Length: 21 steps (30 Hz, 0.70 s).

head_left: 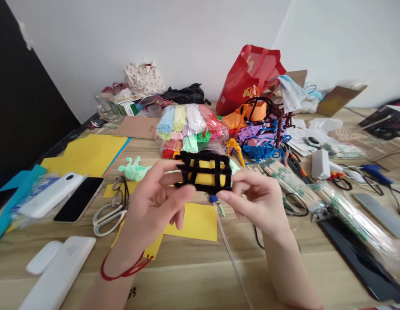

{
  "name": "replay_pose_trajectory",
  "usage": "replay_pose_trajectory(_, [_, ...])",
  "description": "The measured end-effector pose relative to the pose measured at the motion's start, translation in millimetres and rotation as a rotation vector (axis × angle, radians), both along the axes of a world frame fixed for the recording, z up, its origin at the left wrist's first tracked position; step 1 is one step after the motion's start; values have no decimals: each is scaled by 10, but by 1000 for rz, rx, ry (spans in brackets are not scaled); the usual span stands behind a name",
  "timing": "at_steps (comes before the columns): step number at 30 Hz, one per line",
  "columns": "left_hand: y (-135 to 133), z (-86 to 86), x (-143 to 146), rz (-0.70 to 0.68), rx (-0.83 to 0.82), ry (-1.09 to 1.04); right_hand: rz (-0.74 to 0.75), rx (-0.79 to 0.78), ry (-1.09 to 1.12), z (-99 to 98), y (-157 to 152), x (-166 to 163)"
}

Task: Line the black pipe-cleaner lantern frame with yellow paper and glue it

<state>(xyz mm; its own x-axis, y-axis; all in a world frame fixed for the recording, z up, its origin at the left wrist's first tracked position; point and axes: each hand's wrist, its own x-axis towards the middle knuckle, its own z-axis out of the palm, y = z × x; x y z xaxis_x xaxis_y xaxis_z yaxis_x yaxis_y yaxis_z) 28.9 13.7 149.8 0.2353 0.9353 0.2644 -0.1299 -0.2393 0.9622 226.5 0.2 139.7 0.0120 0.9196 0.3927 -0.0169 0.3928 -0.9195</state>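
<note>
Both my hands hold up a small frame of black pipe cleaners [203,172] shaped as a grid, with yellow paper showing behind its openings. My left hand [154,202] pinches the frame's left end between thumb and fingers. A red string is tied round that wrist. My right hand [258,198] grips the frame's right end with its fingertips. The frame hovers above the wooden table [193,267], over a yellow paper piece [200,221].
Scissors [106,215], glasses, a black phone [79,199] and white devices lie at the left. Bags of coloured pipe cleaners [190,127], a red bag [251,73] and pipe-cleaner figures stand behind. Wooden sticks [286,178], pliers, a glue gun and a tablet fill the right.
</note>
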Motion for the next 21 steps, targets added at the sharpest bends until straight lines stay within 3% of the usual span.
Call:
replay_pose_trajectory(3, [35, -6, -29, -43, -14, 71, 48, -60, 84, -10, 3, 2])
replay_pose_trajectory(6, [37, -21, -28, 49, 25, 133, 81, -80, 132, -32, 0, -9])
replay_pose_trajectory(14, [10, -17, 5, 97, 31, 74, -85, 56, 42, -94, -33, -69])
replay_pose_trajectory(21, [-11, 11, -6, 92, 39, 127, 65, -30, 17, -56, -52, -63])
